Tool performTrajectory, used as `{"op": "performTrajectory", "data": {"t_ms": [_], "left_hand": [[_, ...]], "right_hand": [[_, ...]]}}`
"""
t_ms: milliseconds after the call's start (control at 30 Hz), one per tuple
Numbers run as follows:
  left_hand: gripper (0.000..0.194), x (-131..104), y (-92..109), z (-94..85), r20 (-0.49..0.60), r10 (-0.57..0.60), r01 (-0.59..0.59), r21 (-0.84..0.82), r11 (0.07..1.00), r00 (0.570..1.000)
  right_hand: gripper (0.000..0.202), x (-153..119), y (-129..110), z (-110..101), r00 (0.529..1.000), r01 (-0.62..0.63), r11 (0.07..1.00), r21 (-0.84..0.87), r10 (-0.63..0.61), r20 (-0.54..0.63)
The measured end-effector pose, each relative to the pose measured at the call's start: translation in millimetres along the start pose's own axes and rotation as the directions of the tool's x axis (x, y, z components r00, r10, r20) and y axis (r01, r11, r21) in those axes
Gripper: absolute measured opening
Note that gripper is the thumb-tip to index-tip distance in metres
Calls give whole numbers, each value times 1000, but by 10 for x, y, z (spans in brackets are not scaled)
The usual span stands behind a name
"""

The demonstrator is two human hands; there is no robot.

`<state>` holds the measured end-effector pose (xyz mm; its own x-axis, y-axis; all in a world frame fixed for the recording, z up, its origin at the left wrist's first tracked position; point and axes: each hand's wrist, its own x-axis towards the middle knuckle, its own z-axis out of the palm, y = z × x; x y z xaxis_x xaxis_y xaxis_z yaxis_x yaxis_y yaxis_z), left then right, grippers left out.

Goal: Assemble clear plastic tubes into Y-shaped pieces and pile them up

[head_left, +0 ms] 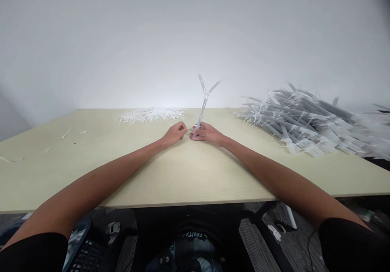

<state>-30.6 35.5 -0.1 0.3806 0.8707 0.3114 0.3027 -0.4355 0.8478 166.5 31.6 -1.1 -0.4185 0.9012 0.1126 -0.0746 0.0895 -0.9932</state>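
Seated person in a dark top with printed lettering point(195, 239), black sleeves point(344, 239), both forearms out over the front edge of a pale wooden table point(183, 182). Below table height: blue-rimmed basket point(87, 225) on the person's left, grey striped floor point(251, 239), small white item point(274, 232) on it to the right.

Hands are near mid-table, close together, not touching. Left hand point(176, 133): fingers curled closed, tips facing the right hand. A thin white strip point(190, 131) spans the small gap between them; can't tell if the left fingertips actually have its end. Right hand point(206, 133): closed around the lower end of a clear Y-shaped tube point(202, 111), thumb and fingers on it. Tube is near upright, leaning slightly right at the top, fork up, two arms spread. Fork and upper arms a bit blurred.

Left part of table: a few loose white scraps point(66, 133), scattered and apart from each other.

Far side of table, left of the tube: low, wide heap of thin white strips point(152, 115), near the back edge. Right side: big tangled pile of similar tubes point(301, 117), white tabs or ties sticking out, spreading toward the right edge; far right of it is blurred. Plain pale wall point(195, 32) behind everything.
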Motion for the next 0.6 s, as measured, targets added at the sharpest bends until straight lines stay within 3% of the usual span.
{"op": "performTrajectory", "data": {"t_ms": [100, 233, 467, 600], "left_hand": [[17, 13, 2, 12, 63, -40, 44, -73, 996, 997], [26, 19, 1, 18, 103, -37, 40, -33, 999, 994], [20, -46, 26, 34, 20, 60, -63, 236, 970, 998], [19, -100, 75, 39, 23, 110, -112, 266, 957, 994]], "right_hand": [[24, 1, 1, 9, 1000, 9, 1000, 26, -8, -24], [23, 9, 12, 19, 999, 28, 1000, -2, -28, -17], [27, 35, 34, 32, 998, 69, 996, -56, -69, 3], [27, 53, 37, 58, 998, 52, 995, -80, -55, -35]]}}
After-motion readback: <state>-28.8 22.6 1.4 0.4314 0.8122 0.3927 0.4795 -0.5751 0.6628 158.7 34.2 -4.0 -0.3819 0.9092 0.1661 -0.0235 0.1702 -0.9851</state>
